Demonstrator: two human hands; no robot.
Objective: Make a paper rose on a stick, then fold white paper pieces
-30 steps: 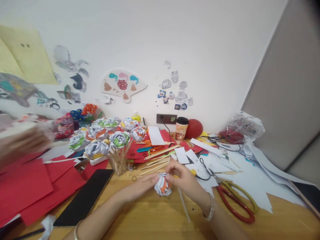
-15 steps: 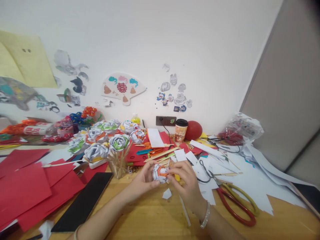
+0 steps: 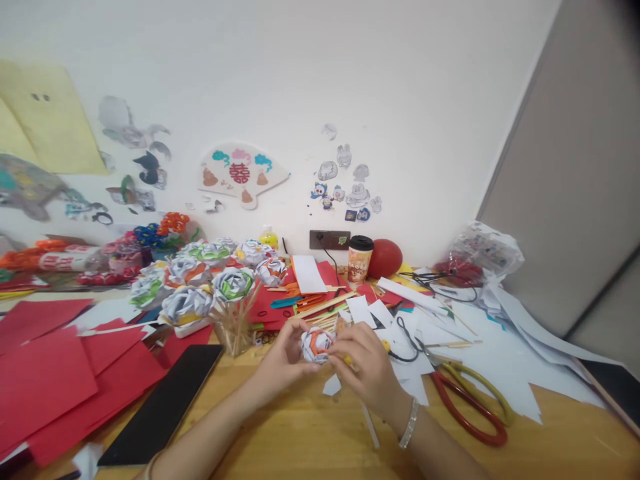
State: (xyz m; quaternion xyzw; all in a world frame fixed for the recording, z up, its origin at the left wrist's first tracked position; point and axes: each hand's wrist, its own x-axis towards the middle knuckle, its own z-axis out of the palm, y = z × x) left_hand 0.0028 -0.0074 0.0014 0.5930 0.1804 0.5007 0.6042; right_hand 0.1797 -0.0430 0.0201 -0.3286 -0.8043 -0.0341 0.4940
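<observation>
Your left hand (image 3: 286,355) cups the white-and-orange paper rose (image 3: 315,345) (apparently to steady it) while your right hand (image 3: 367,360) pinches at its right edge.

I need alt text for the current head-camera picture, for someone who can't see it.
A person's left hand cups a white-and-orange paper flower above a wooden table, while the right hand touches its side. More paper flowers and red sheets are to the left; scissors and white paper are to the right.
</observation>
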